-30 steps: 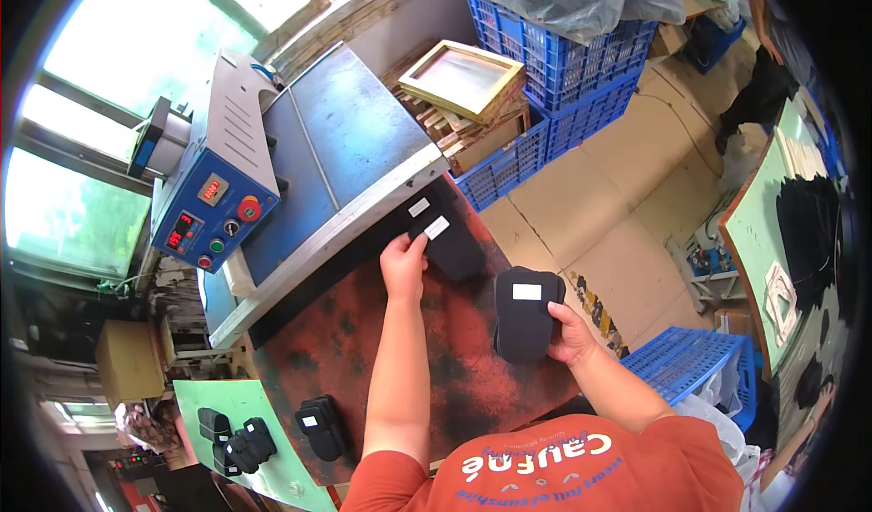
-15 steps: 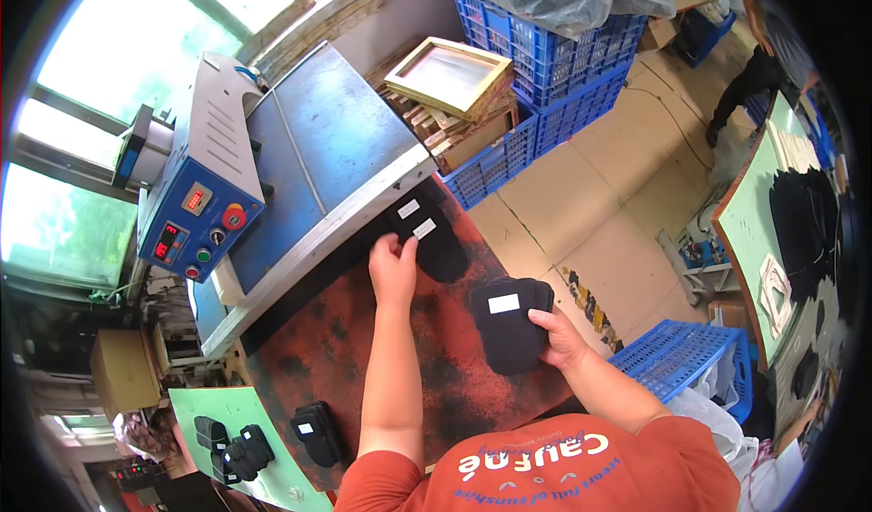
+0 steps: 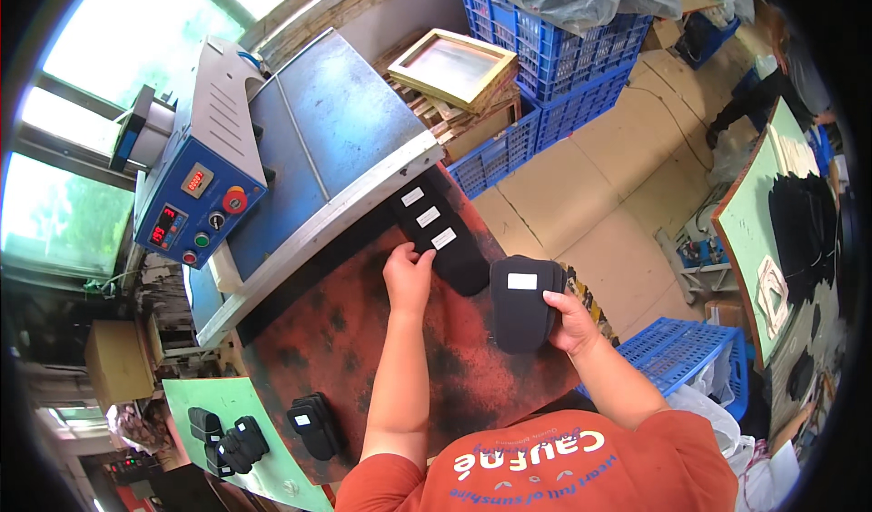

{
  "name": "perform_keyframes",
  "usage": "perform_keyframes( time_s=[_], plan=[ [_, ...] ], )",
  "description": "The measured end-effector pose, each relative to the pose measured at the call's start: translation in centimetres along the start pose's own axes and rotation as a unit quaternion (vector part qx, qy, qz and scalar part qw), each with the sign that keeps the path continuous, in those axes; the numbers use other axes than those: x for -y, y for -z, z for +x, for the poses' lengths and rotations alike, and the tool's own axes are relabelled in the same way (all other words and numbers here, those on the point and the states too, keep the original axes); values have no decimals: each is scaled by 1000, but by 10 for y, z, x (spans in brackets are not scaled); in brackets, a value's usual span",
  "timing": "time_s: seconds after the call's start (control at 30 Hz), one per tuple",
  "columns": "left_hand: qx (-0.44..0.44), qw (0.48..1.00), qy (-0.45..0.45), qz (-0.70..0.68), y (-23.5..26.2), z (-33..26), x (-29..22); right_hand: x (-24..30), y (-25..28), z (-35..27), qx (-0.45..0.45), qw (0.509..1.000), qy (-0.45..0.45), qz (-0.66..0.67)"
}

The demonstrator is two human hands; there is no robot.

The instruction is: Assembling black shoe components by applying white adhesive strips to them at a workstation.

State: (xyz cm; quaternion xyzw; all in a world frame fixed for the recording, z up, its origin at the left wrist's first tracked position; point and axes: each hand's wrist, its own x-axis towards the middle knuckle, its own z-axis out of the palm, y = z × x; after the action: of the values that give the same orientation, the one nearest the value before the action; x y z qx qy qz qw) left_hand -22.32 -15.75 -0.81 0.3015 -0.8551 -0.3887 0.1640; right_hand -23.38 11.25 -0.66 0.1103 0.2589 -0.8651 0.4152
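Note:
My right hand [image 3: 574, 323] holds a stack of black rounded fabric pieces [image 3: 520, 317], thumb on top, a white label facing up. Left of it, on the red-and-black mottled work surface, black fabric pieces [image 3: 465, 268] lie overlapped in a row with three white labels [image 3: 443, 238] showing. My left hand [image 3: 408, 278] is at the near edge of the frontmost laid piece, its fingers drawn together in a pinch on that edge. The row's far end lies close to the metal edge of the blue press machine [image 3: 350, 112].
A control box [image 3: 204, 171] with lit displays and buttons stands at left. Another black stack [image 3: 313, 426] sits on the mottled surface's near-left corner. More black pieces [image 3: 238, 444] lie on a green table. Blue crates [image 3: 554, 49], wooden frames [image 3: 454, 67] and a blue basket [image 3: 677, 353] stand around.
A third labelled piece now lies in the row, in front of the other two. My left hand has moved slightly right and nearer; the held stack has shifted right and slightly up.

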Motion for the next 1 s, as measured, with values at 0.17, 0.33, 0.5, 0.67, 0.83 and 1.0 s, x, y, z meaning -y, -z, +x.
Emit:
perform_keyframes(
  time_s=[0.17, 0.33, 0.5, 0.67, 0.83, 1.0],
  plan=[
    [234, 923, 82, -295, 3, -54, -42, -7, -8, -2, -64, 994, 38, -80],
    [110, 916, 149, -357, -3, -41, -20, 15, 21, -8, 35, 999, 10, 32],
    [3, 990, 25, -140, -15, -43, 3, 17, 18, -17, -15, 999, 22, -25],
    [187, 932, 68, -302, -6, -89, -47, -4, 2, -14, -76, 985, 56, -144],
    [87, 932, 162, -313, -7, -81, -21, 25, 20, -21, 44, 999, 21, -2],
    [21, 989, -45, -140, -25, -82, 6, 29, 39, -30, 24, 999, 27, -36]
  ],
)
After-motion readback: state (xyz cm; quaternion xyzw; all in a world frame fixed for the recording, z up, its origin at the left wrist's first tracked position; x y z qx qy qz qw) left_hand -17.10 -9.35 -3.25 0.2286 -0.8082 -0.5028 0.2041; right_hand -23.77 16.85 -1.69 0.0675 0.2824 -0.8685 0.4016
